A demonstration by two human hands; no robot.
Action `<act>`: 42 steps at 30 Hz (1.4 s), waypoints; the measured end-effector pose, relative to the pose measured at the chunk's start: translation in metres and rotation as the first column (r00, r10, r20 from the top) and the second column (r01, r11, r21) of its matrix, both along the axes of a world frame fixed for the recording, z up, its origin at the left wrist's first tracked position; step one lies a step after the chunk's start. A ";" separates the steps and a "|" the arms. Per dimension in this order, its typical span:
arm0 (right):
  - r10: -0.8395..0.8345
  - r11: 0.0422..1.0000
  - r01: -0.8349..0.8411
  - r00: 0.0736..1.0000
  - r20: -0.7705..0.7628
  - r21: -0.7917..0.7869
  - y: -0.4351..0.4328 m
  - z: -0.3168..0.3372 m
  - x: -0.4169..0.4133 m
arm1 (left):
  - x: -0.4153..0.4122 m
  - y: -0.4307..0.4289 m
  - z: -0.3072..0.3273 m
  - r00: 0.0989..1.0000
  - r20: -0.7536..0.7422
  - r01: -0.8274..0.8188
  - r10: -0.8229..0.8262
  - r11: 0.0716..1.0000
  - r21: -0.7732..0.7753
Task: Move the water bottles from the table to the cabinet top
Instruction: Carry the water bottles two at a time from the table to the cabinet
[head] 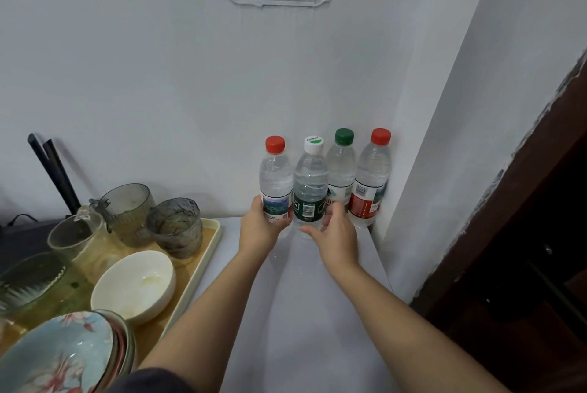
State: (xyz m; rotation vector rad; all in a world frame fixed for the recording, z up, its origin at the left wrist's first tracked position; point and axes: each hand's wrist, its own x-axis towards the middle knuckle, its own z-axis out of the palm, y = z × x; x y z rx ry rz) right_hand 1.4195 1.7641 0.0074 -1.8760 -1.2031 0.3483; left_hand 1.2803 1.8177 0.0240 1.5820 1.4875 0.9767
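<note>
Step looks like placement. Left hand (pixel 260 227) wraps the label of the left red-cap bottle (pixel 275 176). Right hand (pixel 336 234) curls round the base of the white-cap bottle (pixel 310 180). The two bottles are touching, at the cabinet top (pixel 305 313); can't tell if the bases are fully seated. Green-cap bottle (pixel 341 167) and corner red-cap bottle (pixel 371 183) stand upright by the wall. Next, I'd judge: seat both, then let go and pull straight back without clipping the neighbours. All four are clear plastic, capped, labelled and look full.
</note>
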 end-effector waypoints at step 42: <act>0.363 0.889 -0.181 0.838 0.407 -0.420 -0.066 -0.002 0.019 | -0.009 -0.090 -0.013 0.760 -0.649 -0.026 0.008 1.000 -0.018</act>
